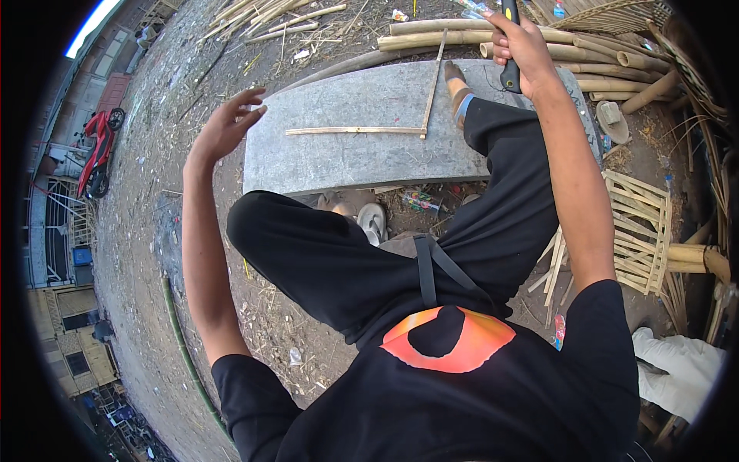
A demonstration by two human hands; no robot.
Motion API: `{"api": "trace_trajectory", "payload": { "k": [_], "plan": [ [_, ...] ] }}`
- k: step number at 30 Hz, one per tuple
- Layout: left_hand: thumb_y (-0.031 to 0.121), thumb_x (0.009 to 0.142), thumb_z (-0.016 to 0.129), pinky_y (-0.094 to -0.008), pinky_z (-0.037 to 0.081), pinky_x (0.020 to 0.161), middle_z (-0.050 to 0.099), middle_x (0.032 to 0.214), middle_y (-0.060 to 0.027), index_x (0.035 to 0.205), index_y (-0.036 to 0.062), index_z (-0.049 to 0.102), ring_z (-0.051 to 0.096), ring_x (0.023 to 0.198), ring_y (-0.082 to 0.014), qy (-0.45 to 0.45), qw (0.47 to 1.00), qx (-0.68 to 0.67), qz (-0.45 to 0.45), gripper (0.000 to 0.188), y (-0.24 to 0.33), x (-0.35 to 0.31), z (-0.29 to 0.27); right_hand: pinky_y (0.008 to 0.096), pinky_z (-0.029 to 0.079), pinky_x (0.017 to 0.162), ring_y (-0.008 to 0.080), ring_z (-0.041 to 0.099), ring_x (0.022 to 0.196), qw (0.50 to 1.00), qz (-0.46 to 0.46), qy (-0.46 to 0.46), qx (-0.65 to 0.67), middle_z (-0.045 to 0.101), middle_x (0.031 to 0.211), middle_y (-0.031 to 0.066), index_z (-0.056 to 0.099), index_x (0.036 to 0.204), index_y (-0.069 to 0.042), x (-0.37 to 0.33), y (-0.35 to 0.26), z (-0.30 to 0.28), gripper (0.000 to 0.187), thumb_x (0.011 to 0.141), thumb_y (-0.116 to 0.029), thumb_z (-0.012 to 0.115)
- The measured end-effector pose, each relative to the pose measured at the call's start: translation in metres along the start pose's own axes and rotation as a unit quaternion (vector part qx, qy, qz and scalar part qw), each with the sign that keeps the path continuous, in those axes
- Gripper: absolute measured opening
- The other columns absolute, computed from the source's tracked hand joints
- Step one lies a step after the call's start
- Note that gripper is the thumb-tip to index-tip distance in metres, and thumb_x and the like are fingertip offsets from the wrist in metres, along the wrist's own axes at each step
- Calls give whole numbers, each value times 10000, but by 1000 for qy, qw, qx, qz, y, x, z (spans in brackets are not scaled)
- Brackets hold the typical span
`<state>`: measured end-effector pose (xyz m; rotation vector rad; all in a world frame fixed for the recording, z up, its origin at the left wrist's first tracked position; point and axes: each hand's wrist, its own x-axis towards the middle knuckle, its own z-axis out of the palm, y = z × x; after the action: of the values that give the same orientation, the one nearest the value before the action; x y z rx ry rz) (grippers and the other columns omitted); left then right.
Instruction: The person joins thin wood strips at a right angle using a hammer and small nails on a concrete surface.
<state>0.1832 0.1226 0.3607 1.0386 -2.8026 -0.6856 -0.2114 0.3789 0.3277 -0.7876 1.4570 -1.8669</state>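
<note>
My right hand (525,50) is raised at the far right of a grey slab (339,165) and grips a black and yellow tool handle (510,78). The tool's other end runs out of the picture, so its kind is hidden. A small clear plastic piece (473,8) shows by the fingertips of that hand. Over the slab's left edge hovers my left hand (229,127), empty, its fingers loosely stretched and apart. Flat on the slab lies one bamboo strip (346,131), and a second bamboo strip (435,81) meets its right end at a corner.
My foot (456,81) rests on the slab's far right. Bamboo poles (446,37) lie beyond it, with loose strips (269,19) at the far left. A slatted bamboo frame (639,231) and a person's pale trousers (677,369) are at right. A red motorcycle (96,150) stands far left.
</note>
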Motion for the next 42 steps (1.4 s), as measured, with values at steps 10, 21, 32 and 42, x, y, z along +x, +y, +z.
{"api": "trace_trajectory", "payload": {
  "k": [10, 21, 32, 42],
  "plan": [
    [314, 993, 590, -471, 555, 940, 635, 1304, -170, 1395, 201, 557, 680, 1083, -331, 8, 994, 102, 46, 419, 6, 70, -10, 193, 306, 447, -2, 344, 487, 964, 47, 40, -260, 366, 625, -103, 481, 903, -133, -5, -58, -51, 257, 967, -321, 644],
    [557, 853, 678, -562, 351, 1132, 248, 1627, -2, 1543, 430, 260, 353, 1430, -328, -174, 930, 190, 263, 817, -20, 178, 349, 304, 334, 520, 99, 404, 553, 887, 90, 50, -451, 433, 613, -29, 564, 835, -25, -24, 190, -120, 347, 962, -335, 649],
    [785, 762, 552, -584, 115, 1235, 152, 1650, 132, 1570, 411, 174, 97, 1534, -276, -231, 891, 178, 349, 966, -28, 243, 430, 349, 368, 557, 139, 436, 597, 909, 267, 48, -316, 473, 623, 43, 555, 827, 10, -63, 303, -99, 348, 957, -299, 652],
    [747, 833, 501, -562, 123, 1234, 211, 1635, 141, 1548, 390, 277, 152, 1527, -245, -143, 918, 138, 344, 830, -40, 239, 449, 266, 330, 482, 44, 418, 531, 922, 329, 122, -167, 465, 624, -51, 568, 819, -56, -77, 308, -92, 277, 980, -272, 631]
  ]
}}
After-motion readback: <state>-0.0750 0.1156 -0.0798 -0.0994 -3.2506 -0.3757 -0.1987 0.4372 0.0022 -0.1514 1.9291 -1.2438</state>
